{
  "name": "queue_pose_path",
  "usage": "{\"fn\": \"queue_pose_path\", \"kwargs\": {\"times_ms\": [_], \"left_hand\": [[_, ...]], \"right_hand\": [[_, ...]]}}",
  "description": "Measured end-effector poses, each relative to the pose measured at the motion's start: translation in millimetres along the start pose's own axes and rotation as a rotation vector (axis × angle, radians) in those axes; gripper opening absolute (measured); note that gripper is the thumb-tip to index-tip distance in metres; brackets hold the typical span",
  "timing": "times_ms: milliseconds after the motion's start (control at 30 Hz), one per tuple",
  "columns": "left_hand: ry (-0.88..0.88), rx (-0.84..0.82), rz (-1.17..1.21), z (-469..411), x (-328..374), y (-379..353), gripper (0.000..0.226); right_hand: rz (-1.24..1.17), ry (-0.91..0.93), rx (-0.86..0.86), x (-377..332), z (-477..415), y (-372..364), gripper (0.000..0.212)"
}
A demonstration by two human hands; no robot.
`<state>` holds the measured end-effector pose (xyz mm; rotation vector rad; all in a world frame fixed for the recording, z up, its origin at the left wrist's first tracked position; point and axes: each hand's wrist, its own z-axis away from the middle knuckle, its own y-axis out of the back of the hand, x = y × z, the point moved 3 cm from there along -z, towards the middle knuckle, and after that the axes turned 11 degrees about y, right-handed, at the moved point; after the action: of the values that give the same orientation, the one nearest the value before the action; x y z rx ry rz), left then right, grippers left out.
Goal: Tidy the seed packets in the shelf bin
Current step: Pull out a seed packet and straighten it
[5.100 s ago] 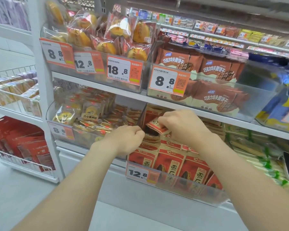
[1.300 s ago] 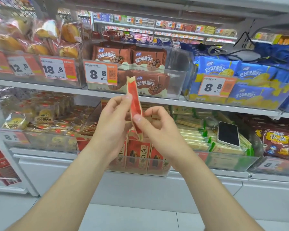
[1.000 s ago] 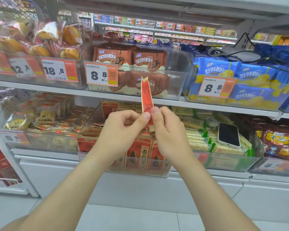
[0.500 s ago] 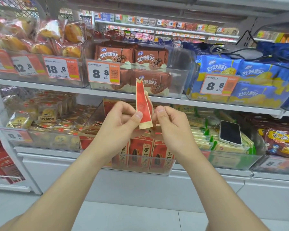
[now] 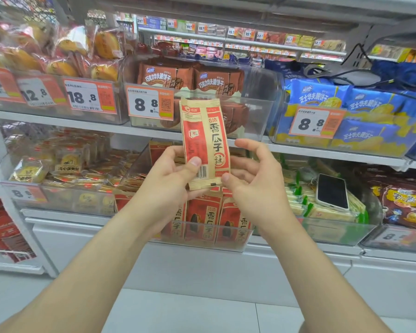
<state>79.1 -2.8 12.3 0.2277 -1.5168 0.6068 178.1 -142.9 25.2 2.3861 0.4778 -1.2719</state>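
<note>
Head view: upright seed packet [image 5: 203,131] pinched between left hand [image 5: 168,186] and right hand [image 5: 257,188], above shelf bin [image 5: 202,243] of standing packets [image 5: 202,218].

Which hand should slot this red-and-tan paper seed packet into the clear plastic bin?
Likely left. The left hand grips the red-and-tan paper seed packet across its lower half; the right hand only pinches a bottom corner. The clear plastic bin sits below both.

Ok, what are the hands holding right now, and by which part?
One seed packet, upright: the left hand pinches its lower end by the barcode, the right hand pinches its bottom right corner.
</note>
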Motion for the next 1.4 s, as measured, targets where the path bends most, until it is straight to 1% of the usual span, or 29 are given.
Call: {"fn": "queue_pose_path", "kwargs": {"times_ms": [133, 267, 367, 467, 533, 567, 600, 633, 667, 700, 767, 867, 1000, 1100, 1200, 1300, 1367, 1400], "left_hand": [[0.062, -0.027, 0.142, 2, 2, -1, 0.027], [0.1, -0.016, 0.136, 2, 4, 0, 0.026], [0.075, 0.074, 0.086, -1, 4, 4, 0.029], [0.053, 0.159, 0.098, 1, 4, 4, 0.032], [0.072, 0.184, 0.071, 3, 3, 1, 0.033], [0.082, 0.184, 0.02, 4, 2, 0, 0.033], [0.09, 0.178, -0.043, 6, 2, -1, 0.033], [0.095, 0.172, -0.097, 7, 1, -3, 0.034], [0.097, 0.165, -0.126, 9, 0, -5, 0.034], [0.094, 0.156, -0.132, 10, 0, -7, 0.034], [0.079, 0.134, -0.103, 13, -2, -12, 0.034], [0.049, 0.151, -0.047, 12, -6, -16, 0.03], [0.054, 0.155, -0.001, 10, -8, -18, 0.028], [0.055, 0.143, 0.014, 11, -7, -19, 0.029], [0.046, 0.168, 0.025, 12, -6, -18, 0.027], [-0.031, 0.24, 0.053, 13, -3, -16, 0.012], [-0.105, 0.297, 0.031, 15, 0, -14, 0.017], [-0.15, 0.313, -0.018, 16, 1, -13, 0.017]], "right_hand": [[-0.203, -0.111, 0.011, 0, -2, 5, 0.067], [-0.286, -0.171, 0.0, 4, -3, 7, 0.069], [-0.216, -0.193, -0.089, 5, -3, 6, 0.075], [-0.023, -0.187, -0.285, 6, 1, 2, 0.081], [0.059, -0.193, -0.406, 8, 5, -3, 0.074], [0.085, -0.191, -0.43, 9, 7, -5, 0.063], [0.108, -0.182, -0.413, 9, 7, -5, 0.047], [0.115, -0.17, -0.355, 9, 6, -5, 0.03], [0.091, -0.163, -0.276, 10, 5, -4, 0.018], [0.045, -0.161, -0.199, 10, 3, -3, 0.015], [-0.035, -0.167, -0.105, 10, 1, -2, 0.019], [-0.108, -0.21, -0.066, 10, 3, -3, 0.023], [-0.181, -0.268, -0.06, 10, 3, -3, 0.026], [-0.183, -0.275, -0.058, 8, 3, -2, 0.027], [-0.176, -0.278, -0.071, 7, 4, -2, 0.028], [-0.179, -0.303, -0.095, 6, 4, -1, 0.027], [-0.195, -0.3, -0.11, 6, 4, -1, 0.026], [-0.197, -0.283, -0.11, 5, 4, -2, 0.025]]}}
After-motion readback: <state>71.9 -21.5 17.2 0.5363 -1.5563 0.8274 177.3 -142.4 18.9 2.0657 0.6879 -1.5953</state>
